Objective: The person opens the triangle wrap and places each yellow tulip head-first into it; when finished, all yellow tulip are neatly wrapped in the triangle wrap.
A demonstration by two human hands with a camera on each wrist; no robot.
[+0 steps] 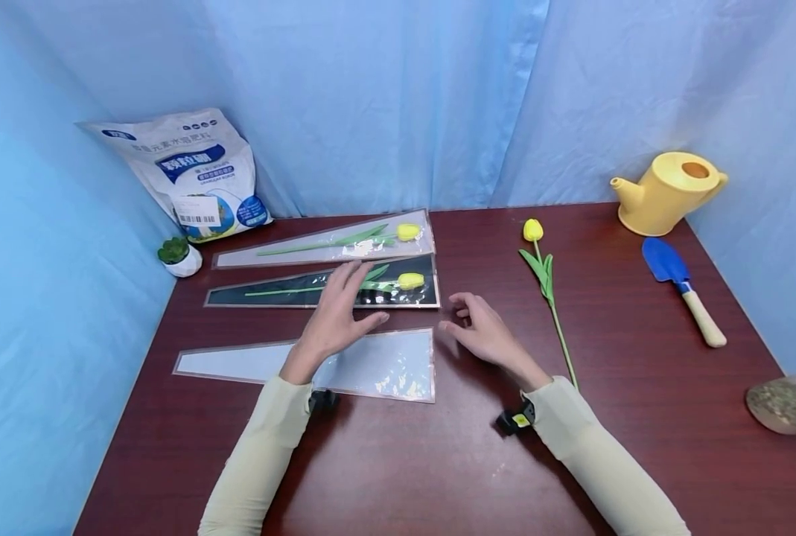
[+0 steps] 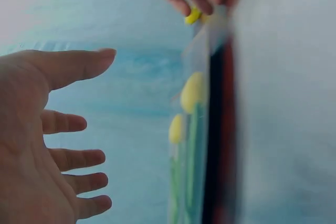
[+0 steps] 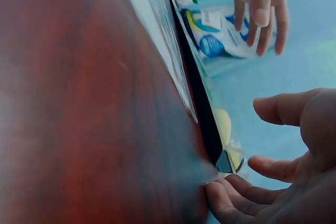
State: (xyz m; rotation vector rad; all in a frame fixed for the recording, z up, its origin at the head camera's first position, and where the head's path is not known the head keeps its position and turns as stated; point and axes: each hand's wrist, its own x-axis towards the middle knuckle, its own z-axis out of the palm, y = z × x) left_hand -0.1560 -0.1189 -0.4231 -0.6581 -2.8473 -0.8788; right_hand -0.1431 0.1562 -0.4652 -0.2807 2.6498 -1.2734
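Three long tapered flower wrapping sleeves lie on the table. The back white sleeve [image 1: 330, 254] and the black sleeve [image 1: 290, 299] each carry a yellow tulip, while the nearest white sleeve [image 1: 384, 365] shows no flower. My left hand [image 1: 340, 316] hovers over the black and nearest sleeves, fingers extended and thumb apart, holding nothing; it hides part of the stem in the black one. Just right of the sleeves' wide ends, my right hand [image 1: 481, 331] has loosely bent fingers and nothing in its grasp. Farther right lies a loose yellow tulip [image 1: 543, 274], its lower stem reaching the right sleeve cuff.
A fertilizer bag [image 1: 203, 175] and a small potted succulent [image 1: 182, 259] stand at the back left. At the right are a yellow watering can [image 1: 666, 195], a blue trowel [image 1: 684, 290] and a clear bag [image 1: 788, 404] of dried bits. Blue curtains border the table.
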